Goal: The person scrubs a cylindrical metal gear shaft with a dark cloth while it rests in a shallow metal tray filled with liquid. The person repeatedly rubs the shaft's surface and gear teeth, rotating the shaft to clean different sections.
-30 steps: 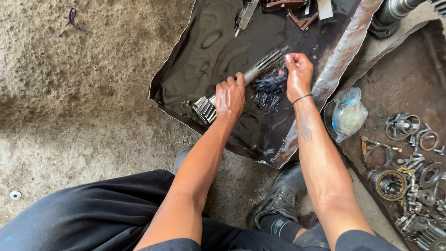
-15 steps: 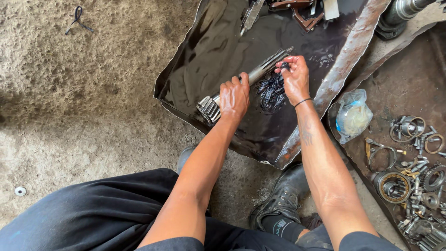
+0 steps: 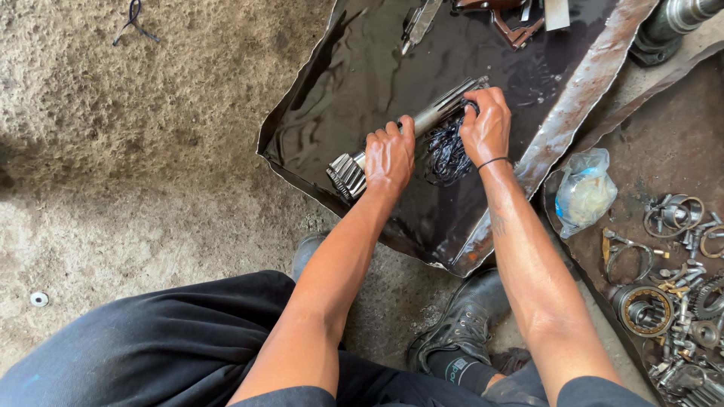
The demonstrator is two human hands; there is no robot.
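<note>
The steel gear shaft [image 3: 407, 128] lies slanted across a shallow sheet-metal tray [image 3: 581, 83] of dark liquid, its toothed gear end low at the left and its splined end up toward the right, half out of the bath. The left hand [image 3: 390, 156] is clenched around the shaft just above the gear teeth, pinning it down, while the right hand [image 3: 486, 124] is closed on a dark, soaked wad of rag or waste [image 3: 446, 147] pressed against the splined stretch. To do this scrubbing well, I judge the left grip should be firm enough that the shaft cannot roll or slide in the slippery liquid, and the rag should be worked along the splines rather than across them, with the shaft turned a little at a time so every groove meets the rag. The tray's bent edges look raw, so wrists are best kept off them. Other metal pieces [image 3: 520, 22] lie at the tray's far end. To the right, on a second rusty sheet, lie a plastic bag [image 3: 582, 192], a bearing [image 3: 643, 309] and loose rings and gears; concrete floor [image 3: 151, 151] lies to the left.
</note>
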